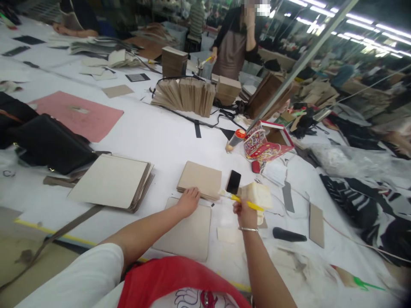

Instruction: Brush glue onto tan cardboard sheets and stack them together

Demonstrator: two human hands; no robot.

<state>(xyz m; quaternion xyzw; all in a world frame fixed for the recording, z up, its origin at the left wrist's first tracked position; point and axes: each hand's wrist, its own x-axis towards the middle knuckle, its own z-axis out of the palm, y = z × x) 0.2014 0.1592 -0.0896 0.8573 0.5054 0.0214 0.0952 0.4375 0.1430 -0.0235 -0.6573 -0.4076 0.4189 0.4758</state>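
Note:
My left hand (pixel 189 202) rests with its fingers on the near edge of a small stack of beige panels (pixel 201 177). Below that hand, a larger pale panel (pixel 186 233) lies flat on the table, partly covered by my forearm. My right hand (pixel 245 212) is closed around the yellow handle of a brush (pixel 239 199), whose pale bristles point left toward the stack. Just behind the right hand stands a cream-coloured block or container (pixel 259 194), smeared-looking and partly hidden. A black phone (pixel 233 182) lies between the stack and this container.
A thicker pile of panels (pixel 111 182) sits at left, near a black bag (pixel 53 143) and a pink sheet (pixel 83 113). A red patterned box (pixel 268 143) and an orange-capped bottle (pixel 236 139) stand ahead right. Another person (pixel 231 47) works across the white table.

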